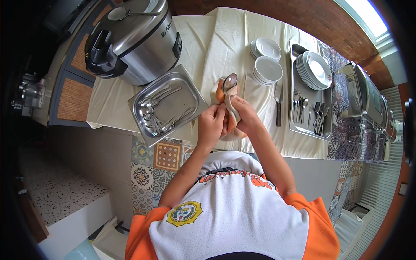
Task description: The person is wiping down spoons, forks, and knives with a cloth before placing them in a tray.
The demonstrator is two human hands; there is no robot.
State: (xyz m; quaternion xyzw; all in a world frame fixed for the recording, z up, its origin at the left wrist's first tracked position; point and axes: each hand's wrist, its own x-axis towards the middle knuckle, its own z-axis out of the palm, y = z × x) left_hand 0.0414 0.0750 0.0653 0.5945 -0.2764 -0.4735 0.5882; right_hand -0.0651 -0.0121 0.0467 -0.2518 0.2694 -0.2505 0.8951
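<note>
A metal spoon stands bowl-up above the table, its neck wrapped in an orange and white cloth. My right hand grips the cloth around the spoon just below the bowl. Lower down, my left hand is closed on the cloth; the spoon's handle is hidden in the folds and fingers. Left of my hands, a steel pan sits tilted to my view, with loose forks and spoons inside. At the right, a long steel tray bears sorted cutlery and stacked plates.
A large steel rice cooker stands at the back left, a serving spoon on its lid. White bowls, saucers and a dark-handled knife lie between my hands and the tray. Chafing dishes line the far right.
</note>
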